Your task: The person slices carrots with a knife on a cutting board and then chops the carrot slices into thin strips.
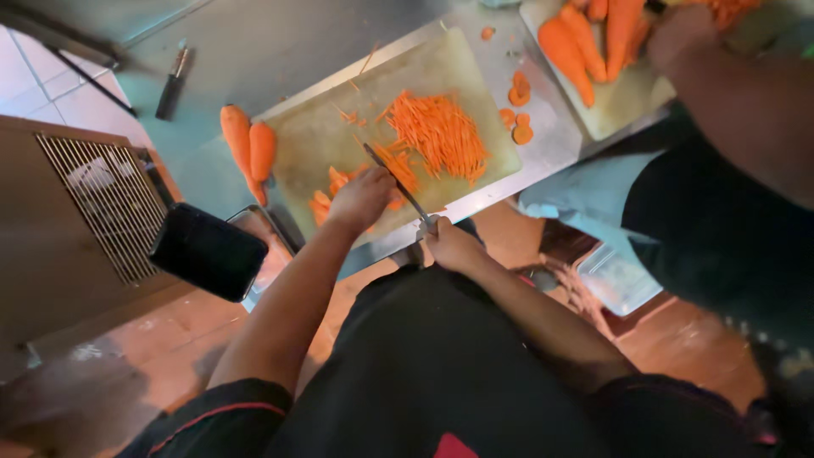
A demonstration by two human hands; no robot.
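We are cutting carrots on the pale, flat cutting board (322, 136) in the middle of the frame. A big heap of thin orange carrot strips (437, 131) is already lying there, and a few flat carrot slices (326, 199) are waiting under our left hand (363, 197), whose fingers are pressing them down. Our right hand (449, 242) is gripping the long, thin knife (397, 182). Two whole smooth carrots (248, 148) are lying uncut on the shiny metal counter (551, 140), left of the board.
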